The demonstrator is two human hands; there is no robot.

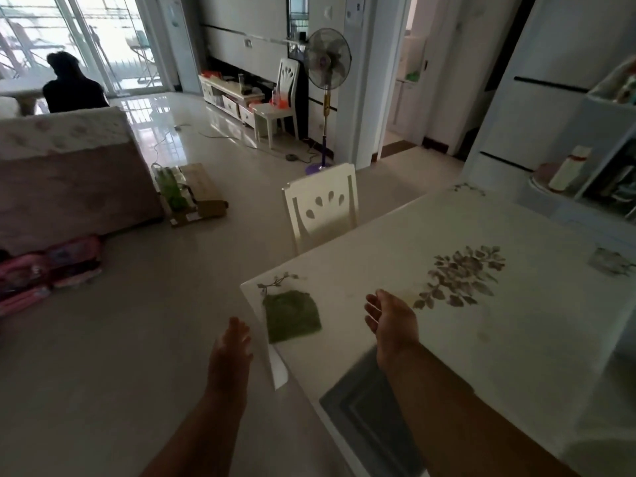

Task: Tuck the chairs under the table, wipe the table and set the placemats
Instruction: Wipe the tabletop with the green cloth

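A white table (464,321) with grey leaf prints fills the right half of the head view. A green cloth (292,315) lies flat near its left corner. A white chair (322,205) stands pushed against the table's far left side, only its backrest showing. A grey placemat (368,404) lies on the table's near edge, partly under my right forearm. My left hand (231,349) hovers open just off the table's left edge, beside the cloth. My right hand (390,318) hangs open over the table, right of the cloth, holding nothing.
A brown sofa back (72,180) and pink bags (48,270) sit at the left. A cardboard box with green bottles (187,194) lies on the floor. A standing fan (327,80), a second white chair (278,105) and a person seated far left are beyond.
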